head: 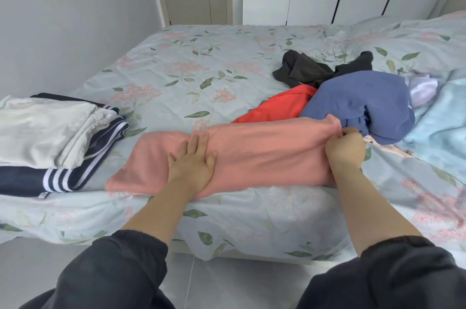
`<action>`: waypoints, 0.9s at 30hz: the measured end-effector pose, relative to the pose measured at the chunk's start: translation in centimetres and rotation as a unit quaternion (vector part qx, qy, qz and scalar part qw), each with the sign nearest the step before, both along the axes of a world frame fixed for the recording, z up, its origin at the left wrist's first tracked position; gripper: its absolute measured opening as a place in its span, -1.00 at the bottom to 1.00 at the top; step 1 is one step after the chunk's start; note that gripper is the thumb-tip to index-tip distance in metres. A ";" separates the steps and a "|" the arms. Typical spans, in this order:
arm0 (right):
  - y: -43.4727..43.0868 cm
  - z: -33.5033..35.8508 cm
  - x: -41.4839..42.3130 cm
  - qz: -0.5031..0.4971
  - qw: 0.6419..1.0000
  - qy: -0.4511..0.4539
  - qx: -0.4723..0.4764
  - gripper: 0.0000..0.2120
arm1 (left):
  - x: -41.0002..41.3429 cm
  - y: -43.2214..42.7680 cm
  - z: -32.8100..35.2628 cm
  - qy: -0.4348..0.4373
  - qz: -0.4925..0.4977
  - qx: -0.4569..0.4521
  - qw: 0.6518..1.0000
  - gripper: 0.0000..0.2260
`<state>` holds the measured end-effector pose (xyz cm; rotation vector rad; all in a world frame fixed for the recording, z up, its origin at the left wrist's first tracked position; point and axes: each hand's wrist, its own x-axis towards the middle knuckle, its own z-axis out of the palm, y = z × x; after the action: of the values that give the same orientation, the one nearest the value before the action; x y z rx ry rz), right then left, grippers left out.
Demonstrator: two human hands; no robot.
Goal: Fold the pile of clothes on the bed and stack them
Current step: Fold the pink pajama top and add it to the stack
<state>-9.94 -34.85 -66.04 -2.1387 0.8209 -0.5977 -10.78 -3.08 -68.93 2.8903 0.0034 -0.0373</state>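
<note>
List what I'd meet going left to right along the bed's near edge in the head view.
Folded stack → left hand, flat on the pink garment → right hand, pinching that garment's right end → pale blue fabric.

Pink garment [252, 154]: matt, soft knitted cloth with an even face. Blue garment [358, 99]: thicker cloth with a fuzzy, fleecy nap. Red garment [274, 106]: thin, smooth cloth. Bed cover [191, 76]: matt woven cloth, flower-printed and finely creased. Cream garment [42, 129]: matt, rumpled cloth. Navy garment [63, 180]: smoother cloth with white stripes. Floor [227, 283]: pale tiles, faintly glossy.
</note>
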 end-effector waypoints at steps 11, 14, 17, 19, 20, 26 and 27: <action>8.4 1.8 -1.6 0.308 0.905 -0.100 -0.276 -0.41 | 0.8 -0.1 0.6 0.001 0.030 -0.033 0.999 -0.51; 12.6 -0.2 -1.9 0.410 0.864 -0.002 -0.290 -0.47 | 0.8 0.8 1.1 -0.016 0.038 -0.024 0.999 -0.54; 13.7 -1.7 -1.1 0.396 0.874 0.139 -0.245 -0.42 | 1.1 3.6 1.8 -0.022 0.086 0.043 0.995 -0.57; 13.7 -2.1 -0.5 0.385 0.875 0.175 -0.238 -0.40 | 1.3 6.0 1.9 -0.003 0.142 0.052 0.989 -0.56; 13.7 -2.2 -0.3 0.385 0.873 0.180 -0.242 -0.39 | 1.3 7.1 1.8 0.002 0.176 0.033 0.984 -0.54; 13.8 -2.7 -0.1 0.380 0.870 0.184 -0.255 -0.38 | 2.1 11.0 1.5 -0.016 0.312 -0.087 0.946 -0.50; 13.7 -2.7 0.0 0.379 0.870 0.182 -0.257 -0.39 | 2.3 11.4 1.5 -0.022 0.323 -0.119 0.939 -0.56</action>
<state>-9.97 -21.11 -68.73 -2.8513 -0.0834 0.0278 -8.50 8.31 -67.47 2.5077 0.8692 0.1378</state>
